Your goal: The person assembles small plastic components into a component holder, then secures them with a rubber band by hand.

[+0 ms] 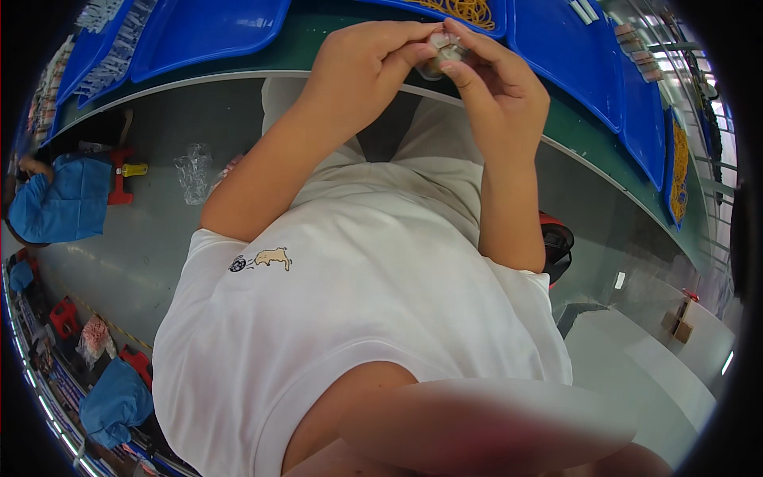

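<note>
Above the near edge of the green worktop [314, 60], my two hands meet over a small piece [449, 51], whitish and partly see-through. Its kind is too small to make out. My left hand [362, 67] is closed, pinching the piece from the left between thumb and fingertips. From the right, my right hand [509, 83] grips it too, thumb below and fingers curled over the top. Part of the piece is hidden by my fingertips. Just beyond my hands lies a blue tray with yellow stringy parts [461, 9].
Blue trays [211, 36] [564, 60] line the worktop on both sides. Clear-looking parts [111, 52] fill one at the far left; yellow parts [677, 171] lie in another at the right. A crumpled plastic bag [195, 173] is on the floor. People in blue [67, 199] sit at the left.
</note>
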`<state>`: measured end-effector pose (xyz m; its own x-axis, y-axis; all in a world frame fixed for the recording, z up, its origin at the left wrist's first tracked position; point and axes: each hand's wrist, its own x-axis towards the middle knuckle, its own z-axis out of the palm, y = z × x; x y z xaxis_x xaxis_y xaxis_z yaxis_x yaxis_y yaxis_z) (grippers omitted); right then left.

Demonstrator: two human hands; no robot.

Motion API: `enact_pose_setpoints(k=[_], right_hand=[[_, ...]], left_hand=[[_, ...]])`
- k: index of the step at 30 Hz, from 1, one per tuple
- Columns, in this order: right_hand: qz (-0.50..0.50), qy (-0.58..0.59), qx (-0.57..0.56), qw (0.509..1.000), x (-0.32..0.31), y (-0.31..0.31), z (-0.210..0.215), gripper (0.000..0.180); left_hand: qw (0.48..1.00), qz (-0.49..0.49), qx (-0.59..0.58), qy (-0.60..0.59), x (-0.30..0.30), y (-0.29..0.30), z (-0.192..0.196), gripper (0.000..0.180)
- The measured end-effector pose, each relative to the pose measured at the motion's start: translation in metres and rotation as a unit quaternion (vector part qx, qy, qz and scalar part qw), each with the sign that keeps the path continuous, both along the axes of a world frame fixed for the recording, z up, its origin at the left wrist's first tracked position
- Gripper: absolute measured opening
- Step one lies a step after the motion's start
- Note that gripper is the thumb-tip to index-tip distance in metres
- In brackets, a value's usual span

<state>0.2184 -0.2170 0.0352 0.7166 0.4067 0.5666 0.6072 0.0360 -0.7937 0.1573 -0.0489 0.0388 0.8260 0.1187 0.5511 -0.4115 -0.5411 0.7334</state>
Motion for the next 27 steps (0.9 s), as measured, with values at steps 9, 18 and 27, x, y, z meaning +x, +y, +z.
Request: enact_pose_setpoints(k=[9,18,27], right_hand=[[-0.024,-0.012,-0.052,0.998,0.005,-0.01,0.023,0.045],[-0.39,-0.096,-0.067,0.913,0.221,-0.266,0.089,0.043],[-0.312,0.099,-0.092,0.94,0.302,-0.28,0.046,0.045]], left_hand=[[1.0,-0.007,-0.014,0.025,-0.01,-0.005,0.009,0.029],[0.985,0.042,0.167,-0.03,-0.077,0.047,-0.004,0.021],[0.979,0.2,0.025,0.021,-0.094,0.072,-0.028,0.011]])
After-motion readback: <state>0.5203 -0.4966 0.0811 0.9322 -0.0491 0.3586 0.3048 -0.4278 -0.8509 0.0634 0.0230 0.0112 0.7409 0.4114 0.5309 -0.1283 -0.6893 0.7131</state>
